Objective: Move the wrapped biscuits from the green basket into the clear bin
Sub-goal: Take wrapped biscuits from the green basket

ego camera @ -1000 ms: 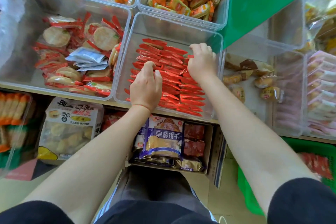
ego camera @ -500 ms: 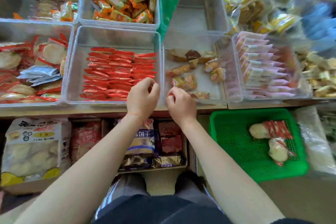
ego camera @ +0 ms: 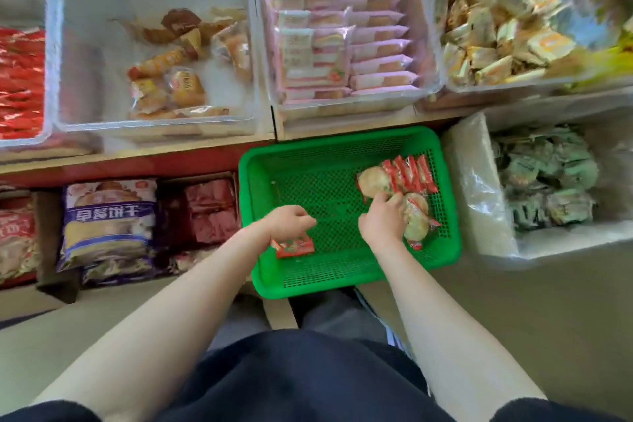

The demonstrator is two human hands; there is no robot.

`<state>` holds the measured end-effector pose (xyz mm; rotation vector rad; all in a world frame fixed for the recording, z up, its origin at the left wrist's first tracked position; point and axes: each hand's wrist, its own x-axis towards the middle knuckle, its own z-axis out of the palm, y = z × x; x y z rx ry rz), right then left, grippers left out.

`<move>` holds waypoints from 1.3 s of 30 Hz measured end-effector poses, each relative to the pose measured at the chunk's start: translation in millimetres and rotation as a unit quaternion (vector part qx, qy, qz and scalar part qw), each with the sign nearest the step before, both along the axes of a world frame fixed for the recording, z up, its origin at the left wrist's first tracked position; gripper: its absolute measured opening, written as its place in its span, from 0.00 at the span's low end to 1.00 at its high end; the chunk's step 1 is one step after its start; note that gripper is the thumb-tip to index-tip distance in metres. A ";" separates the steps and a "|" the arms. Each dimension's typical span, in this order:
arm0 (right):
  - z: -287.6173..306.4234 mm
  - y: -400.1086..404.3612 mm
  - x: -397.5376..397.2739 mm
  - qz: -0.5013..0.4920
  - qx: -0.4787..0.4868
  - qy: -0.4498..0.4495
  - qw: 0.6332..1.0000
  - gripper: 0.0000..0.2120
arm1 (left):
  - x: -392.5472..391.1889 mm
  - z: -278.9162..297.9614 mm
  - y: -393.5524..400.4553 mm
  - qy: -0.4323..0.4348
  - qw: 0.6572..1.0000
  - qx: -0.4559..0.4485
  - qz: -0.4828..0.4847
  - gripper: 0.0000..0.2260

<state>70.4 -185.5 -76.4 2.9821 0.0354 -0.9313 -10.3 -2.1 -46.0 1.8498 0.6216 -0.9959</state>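
Note:
The green basket stands on the floor below the shelf. Wrapped round biscuits with red-striped wrapper ends lie in its right half, and more wrapped biscuits sit just below them. My right hand reaches into that pile and its fingers curl on a wrapped biscuit there. A single red packet lies on the basket floor at the left. My left hand hovers just over it with loosely curled fingers, holding nothing. The clear bin with rows of red packets shows only at the left edge.
Clear bins on the shelf hold mixed pastries, pink-wrapped cakes and yellow-wrapped snacks. A lined box of green packets sits right of the basket. Large snack bags fill the lower shelf on the left.
The view has swung right and down. Both hands left the bin of red packets and dropped into the green basket, where the right hand now grips the wrapped biscuits.

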 end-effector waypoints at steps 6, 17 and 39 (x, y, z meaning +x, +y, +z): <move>-37.0 -76.3 26.8 -0.041 -0.045 -0.059 0.996 0.35 | 21.0 -25.5 -59.2 0.045 0.997 0.009 0.055 0.10; -46.9 -84.3 48.8 -0.003 -0.016 -0.090 0.996 0.20 | 35.2 -34.4 -88.4 0.107 0.986 0.035 0.120 0.08; -22.7 -93.8 53.4 -0.048 0.098 -0.044 0.993 0.24 | 52.8 -33.6 -109.7 0.048 0.933 -0.064 0.350 0.21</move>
